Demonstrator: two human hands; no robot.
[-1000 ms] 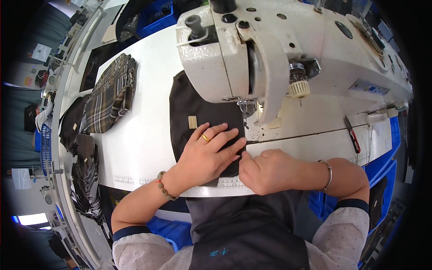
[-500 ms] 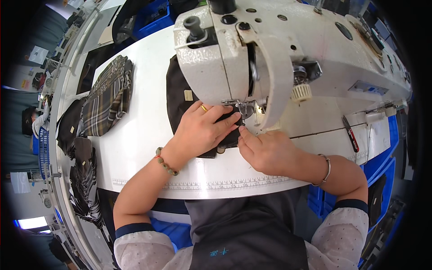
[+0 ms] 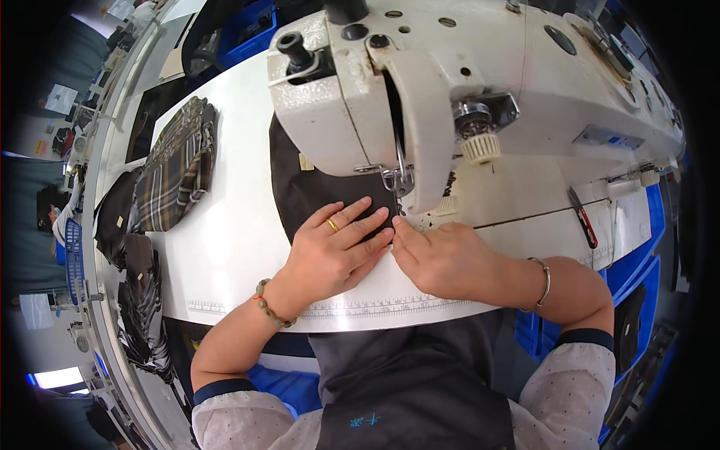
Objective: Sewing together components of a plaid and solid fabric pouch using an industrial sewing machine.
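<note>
A dark cloth piece (image 3: 307,199) with a small pale tag lies on the white table, partly beneath the head of a white sewing machine (image 3: 315,112). My left hand (image 3: 330,251) rests on its near part, fingers stretched out and slightly apart, a ring on one of them. Close beside those fingertips, my right hand (image 3: 442,259) has thumb and forefinger pinched at the cloth's right edge. Both hands are just in front of the presser foot (image 3: 397,180). The pinched bit itself is mostly covered by the fingers.
Plaid cloth pieces (image 3: 180,165) lie at the left, with dark striped ones (image 3: 140,300) hanging nearby. Red-handled thread snips (image 3: 583,219) lie to the right. A measuring scale (image 3: 375,309) follows the table's front edge. Blue bins (image 3: 637,300) stand below at right.
Both hands have drawn a little toward me, away from the presser foot. My left fingers are more spread, and more of the dark cloth shows. The view has shifted slightly.
</note>
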